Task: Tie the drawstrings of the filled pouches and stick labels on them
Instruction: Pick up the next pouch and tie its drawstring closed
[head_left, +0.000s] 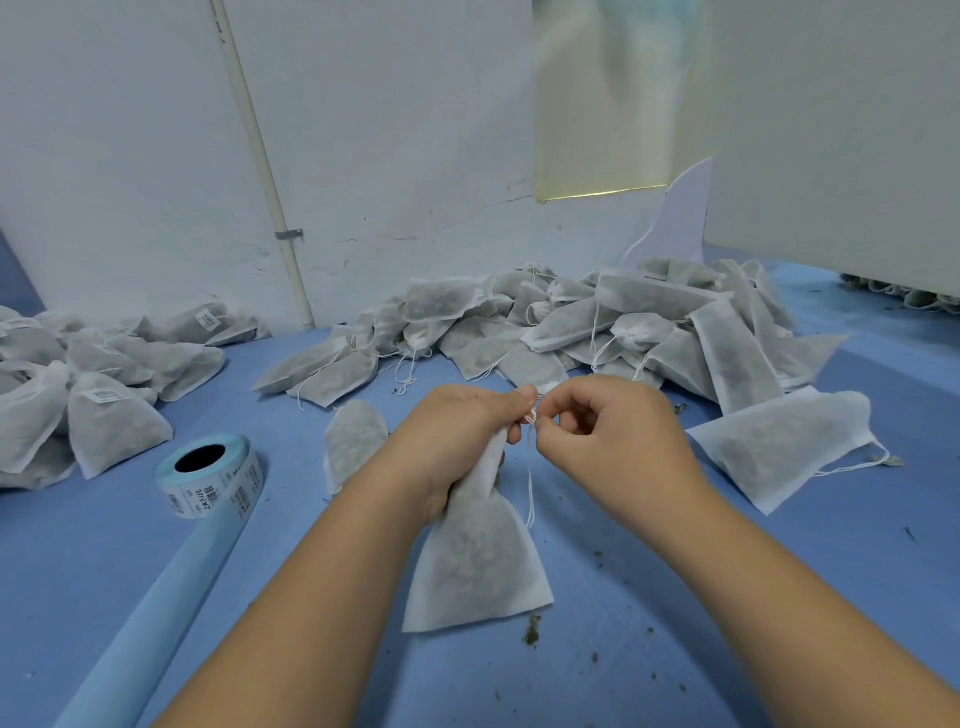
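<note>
A filled white pouch (475, 564) hangs over the blue surface at centre. My left hand (457, 447) grips its gathered neck. My right hand (618, 441) pinches the white drawstring (530, 499) right beside the left fingertips, and a loose end trails down along the pouch. A roll of barcode labels (210, 475) lies to the left. Another filled pouch (353, 441) lies just behind my left wrist.
A heap of untied pouches (597, 322) fills the back centre and right, with one pouch (779, 441) lying closer on the right. Labelled pouches (98, 384) are piled at the left. A pale blue strip (156, 613) runs down from the roll. Herb crumbs (532, 626) dot the blue table.
</note>
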